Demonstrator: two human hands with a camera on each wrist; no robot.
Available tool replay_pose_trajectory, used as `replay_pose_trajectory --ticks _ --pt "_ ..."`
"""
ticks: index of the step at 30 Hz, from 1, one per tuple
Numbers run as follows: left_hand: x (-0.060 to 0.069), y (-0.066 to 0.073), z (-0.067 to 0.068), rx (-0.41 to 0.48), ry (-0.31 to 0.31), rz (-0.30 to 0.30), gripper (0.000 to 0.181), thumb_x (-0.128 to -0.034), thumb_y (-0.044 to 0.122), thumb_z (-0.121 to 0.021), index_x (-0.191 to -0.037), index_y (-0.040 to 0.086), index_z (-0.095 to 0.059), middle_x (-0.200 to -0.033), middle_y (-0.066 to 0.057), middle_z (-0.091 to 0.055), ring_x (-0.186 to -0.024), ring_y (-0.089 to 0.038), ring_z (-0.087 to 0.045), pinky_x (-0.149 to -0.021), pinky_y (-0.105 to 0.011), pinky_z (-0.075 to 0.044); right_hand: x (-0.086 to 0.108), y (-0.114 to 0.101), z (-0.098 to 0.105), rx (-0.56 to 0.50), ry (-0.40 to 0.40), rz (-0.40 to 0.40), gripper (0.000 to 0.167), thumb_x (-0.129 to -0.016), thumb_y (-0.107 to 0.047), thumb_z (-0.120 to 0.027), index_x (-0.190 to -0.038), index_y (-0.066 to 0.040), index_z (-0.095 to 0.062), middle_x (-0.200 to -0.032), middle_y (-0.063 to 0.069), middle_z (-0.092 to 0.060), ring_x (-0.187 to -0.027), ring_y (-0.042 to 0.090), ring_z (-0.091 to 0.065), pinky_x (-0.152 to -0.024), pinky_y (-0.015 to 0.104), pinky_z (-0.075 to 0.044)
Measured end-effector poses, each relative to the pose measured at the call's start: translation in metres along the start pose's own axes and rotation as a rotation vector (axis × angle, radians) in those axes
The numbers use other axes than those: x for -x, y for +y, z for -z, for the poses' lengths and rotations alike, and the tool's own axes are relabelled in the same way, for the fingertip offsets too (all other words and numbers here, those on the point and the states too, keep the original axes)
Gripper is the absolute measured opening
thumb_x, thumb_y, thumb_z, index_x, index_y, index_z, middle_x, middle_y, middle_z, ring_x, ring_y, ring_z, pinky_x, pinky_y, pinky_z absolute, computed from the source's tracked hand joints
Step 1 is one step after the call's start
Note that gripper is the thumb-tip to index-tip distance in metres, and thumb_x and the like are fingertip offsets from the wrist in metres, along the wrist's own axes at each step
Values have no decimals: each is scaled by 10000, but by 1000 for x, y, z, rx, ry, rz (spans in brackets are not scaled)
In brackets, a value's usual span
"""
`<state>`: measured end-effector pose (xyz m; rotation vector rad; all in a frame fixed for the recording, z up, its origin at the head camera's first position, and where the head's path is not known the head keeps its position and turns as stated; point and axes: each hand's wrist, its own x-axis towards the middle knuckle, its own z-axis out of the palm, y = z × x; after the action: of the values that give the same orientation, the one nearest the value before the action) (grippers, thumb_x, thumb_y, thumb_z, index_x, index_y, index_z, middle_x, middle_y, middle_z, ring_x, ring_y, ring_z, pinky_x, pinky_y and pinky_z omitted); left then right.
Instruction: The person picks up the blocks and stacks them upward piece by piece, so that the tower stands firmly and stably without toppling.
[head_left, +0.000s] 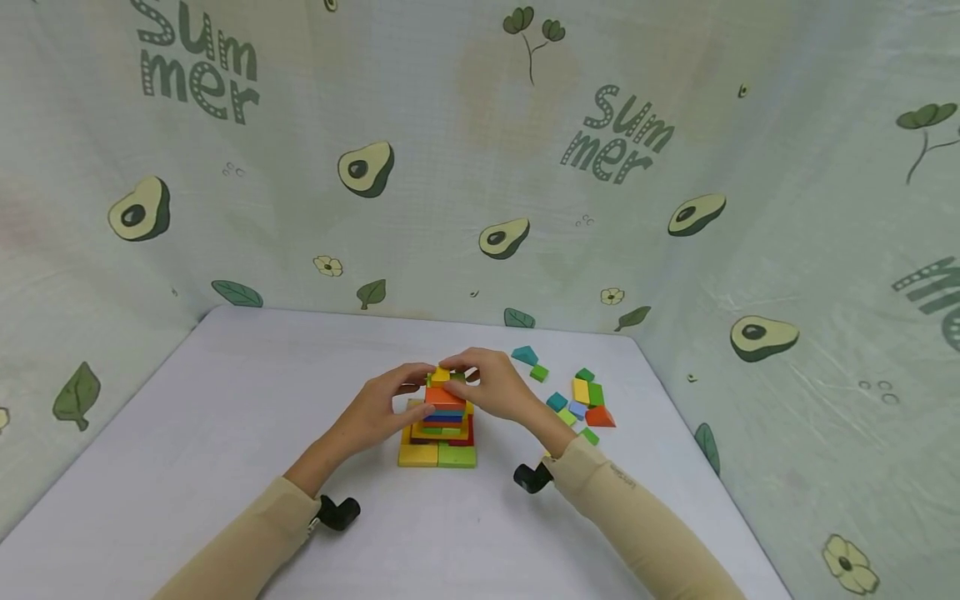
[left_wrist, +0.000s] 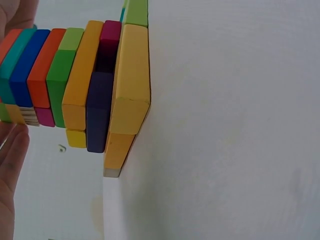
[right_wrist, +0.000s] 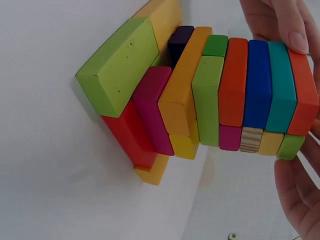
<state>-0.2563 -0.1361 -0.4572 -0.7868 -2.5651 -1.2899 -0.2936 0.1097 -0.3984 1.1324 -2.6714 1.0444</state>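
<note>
My right hand [head_left: 491, 385] pinches the yellow block [head_left: 441, 377] atop the tower [head_left: 444, 422] on the surface [head_left: 465, 542]; my left hand [head_left: 385, 406], fingers spread, touches the orange slab [head_left: 446, 396]. The block seems light, hard, best held by opposite sides.

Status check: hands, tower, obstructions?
Left hand around tower's upper part. Right hand pinching yellow block at top. Tower upright. Loose blocks rightward, apart from tower.

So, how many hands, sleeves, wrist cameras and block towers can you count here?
Hands, one left hand and one right hand: 2
Sleeves: 2
Black wrist cameras: 2
Block tower: 1
Total: 7
</note>
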Motion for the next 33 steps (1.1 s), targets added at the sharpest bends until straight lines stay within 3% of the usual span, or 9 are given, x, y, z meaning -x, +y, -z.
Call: replay_pose_trajectory --ticks 12,17,22,27,33 --pt "2 -1 0 -13 14 -15 611 -973 400 -790 -1502 188 -568 -1475 -27 -632 -1304 -256 -663 -1076 -430 -554 -2 1 0 -41 -28 -41 356 -997 -218 -777 -1338 -127 -733 -1291 14 -732 -1119 178 -680 -942 386 -629" --pt "0 -1 0 -17 13 -24 625 -971 380 -796 -1519 205 -551 -1477 -21 -629 -1309 -247 -657 -1075 -432 -555 9 11 12 -38 -15 -18 394 -1024 -213 -738 -1401 -113 -682 -1370 91 -694 -1171 272 -686 -972 431 -620" --pt "0 0 -1 -26 -4 -7 639 -974 395 -790 -1545 259 -535 -1506 1 -605 -1324 -251 -645 -1083 -438 -551 27 34 36 26 33 -62 371 -1030 -175 -725 -1391 -102 -687 -1362 116 -695 -1174 342 -696 -946 431 -627" --pt "2 0 -1 -46 10 -44 592 -974 374 -795 -1507 229 -580 -1483 -28 -621 -1276 -318 -674 -1048 -515 -568 45 68 56 139 82 -126 353 -998 -110 -746 -1346 -67 -714 -1309 110 -714 -1131 365 -692 -900 452 -637" --pt "2 1 1 -54 19 -77 571 -976 381 -790 -1490 232 -591 -1461 -6 -636 -1258 -305 -682 -1041 -501 -576 60 110 67 292 31 -237 409 -973 -89 -761 -1368 -13 -686 -1325 190 -685 -1127 398 -669 -930 500 -609"
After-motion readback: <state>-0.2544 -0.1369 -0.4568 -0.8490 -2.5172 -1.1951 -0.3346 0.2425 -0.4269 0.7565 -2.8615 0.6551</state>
